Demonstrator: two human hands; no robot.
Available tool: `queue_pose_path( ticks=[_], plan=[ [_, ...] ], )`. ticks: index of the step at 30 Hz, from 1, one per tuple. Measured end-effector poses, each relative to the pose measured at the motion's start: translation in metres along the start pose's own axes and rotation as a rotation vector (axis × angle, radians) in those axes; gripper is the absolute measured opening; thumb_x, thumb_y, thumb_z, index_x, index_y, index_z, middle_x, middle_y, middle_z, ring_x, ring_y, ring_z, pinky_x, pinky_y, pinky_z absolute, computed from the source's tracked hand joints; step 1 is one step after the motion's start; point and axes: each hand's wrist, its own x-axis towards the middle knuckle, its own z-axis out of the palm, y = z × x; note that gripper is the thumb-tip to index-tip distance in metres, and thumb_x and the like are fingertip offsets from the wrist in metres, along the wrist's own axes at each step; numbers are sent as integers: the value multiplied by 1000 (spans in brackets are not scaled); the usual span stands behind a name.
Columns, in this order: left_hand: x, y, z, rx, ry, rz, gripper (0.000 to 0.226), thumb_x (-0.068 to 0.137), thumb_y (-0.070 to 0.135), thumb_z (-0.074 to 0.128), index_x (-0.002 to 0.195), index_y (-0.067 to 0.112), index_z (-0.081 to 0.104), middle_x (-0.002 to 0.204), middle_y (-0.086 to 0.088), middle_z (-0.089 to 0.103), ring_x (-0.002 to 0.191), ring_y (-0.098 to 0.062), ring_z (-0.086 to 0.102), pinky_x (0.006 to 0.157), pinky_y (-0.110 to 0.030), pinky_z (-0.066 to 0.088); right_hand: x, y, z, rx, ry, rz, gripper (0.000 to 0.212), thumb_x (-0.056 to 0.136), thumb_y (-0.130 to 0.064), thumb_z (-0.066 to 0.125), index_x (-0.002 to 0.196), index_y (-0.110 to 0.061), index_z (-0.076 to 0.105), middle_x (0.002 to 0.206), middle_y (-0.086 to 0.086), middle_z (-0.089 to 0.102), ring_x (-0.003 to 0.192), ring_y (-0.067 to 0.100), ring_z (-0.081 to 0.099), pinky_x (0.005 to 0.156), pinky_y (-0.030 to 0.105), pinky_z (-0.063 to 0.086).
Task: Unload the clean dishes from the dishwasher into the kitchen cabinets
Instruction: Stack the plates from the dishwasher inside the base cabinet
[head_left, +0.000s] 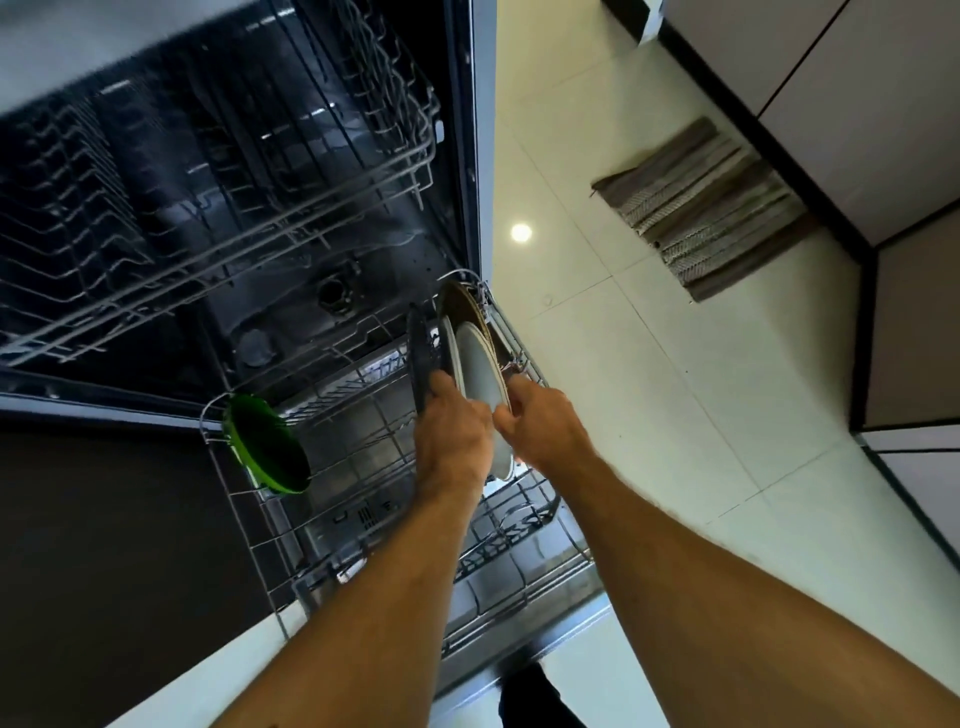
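The dishwasher stands open with its lower rack (524, 582) pulled out over the door. Several plates stand on edge at the rack's far right: a dark plate (423, 358), a white plate (480, 364) and a brown-rimmed plate (460, 301) behind. My left hand (454, 431) grips the dark plate's near edge, with its fingers against the white plate. My right hand (540, 421) pinches the white plate's right rim. A green bowl (267, 447) stands tilted at the rack's left side.
The upper rack (218, 171) hangs out above, with no dishes visible in it. A grey striped mat (706, 208) lies on the pale tiled floor (649, 389) to the right. Pale cabinet fronts (883, 104) with a dark plinth line the right side.
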Motion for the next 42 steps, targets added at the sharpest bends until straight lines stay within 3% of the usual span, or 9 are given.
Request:
queue_pose_path(
  ticks=[9,16,20,26,29,32,36,39,42],
  plan=[
    [-108,1,-93,-330,50,-4,26,95,31,62,111,12,51,88,4,57,76,-15,59,53,-18,44,-122,-60,-45,-71,36,-40,19,87,-15,57,74,-21,46,63,-5,47,55,3,41,49,17,28],
    [-207,-30,-184,-600,132,35,25,85,34,68,100,21,54,104,-8,63,91,-24,61,78,-43,56,-248,-118,-59,-11,127,-139,22,87,-13,58,72,-19,44,64,-3,46,54,11,46,47,12,41],
    [-256,-40,-234,-791,143,43,18,85,25,69,100,23,59,99,-6,66,92,-26,65,81,-52,57,-305,-164,-58,-13,171,-212,8,88,-20,59,96,-21,55,83,-1,64,75,19,62,65,26,52],
    [-321,-57,-299,-1262,217,-24,33,86,8,69,117,17,60,105,-8,69,99,-30,65,88,-50,56,-375,-213,-60,215,374,-296,47,90,-15,60,131,-38,53,119,-6,69,98,18,69,89,31,55],
    [-350,-70,-326,-1478,229,-11,39,86,-3,63,120,15,57,103,-8,67,93,-27,65,78,-43,57,-399,-237,-65,287,442,-433,41,88,-5,63,123,-26,69,121,1,68,113,19,62,103,24,43],
    [-379,-86,-350,-1582,252,-3,41,85,-6,61,124,10,58,100,-8,68,86,-23,64,72,-36,56,-419,-265,-66,238,438,-535,36,88,-11,68,119,-29,71,138,6,59,138,29,42,118,45,30],
    [-408,-101,-378,-1714,264,-6,45,84,-1,68,127,6,59,108,-12,68,93,-26,65,76,-39,55,-445,-300,-69,201,427,-621,35,92,-15,66,115,-41,69,156,6,35,151,31,12,122,41,9],
    [-426,-108,-396,-1768,296,35,43,80,15,75,120,12,59,106,-9,68,96,-27,65,70,-39,56,-458,-318,-62,234,373,-676,33,97,-23,61,110,-52,68,165,-2,13,152,29,-2,122,51,14],
    [-433,-115,-410,-1784,378,26,47,78,26,79,118,14,57,108,-8,68,97,-27,65,76,-44,58,-468,-336,-52,386,266,-714,38,97,-17,61,106,-53,70,164,-11,1,152,26,10,113,56,35]
  ],
)
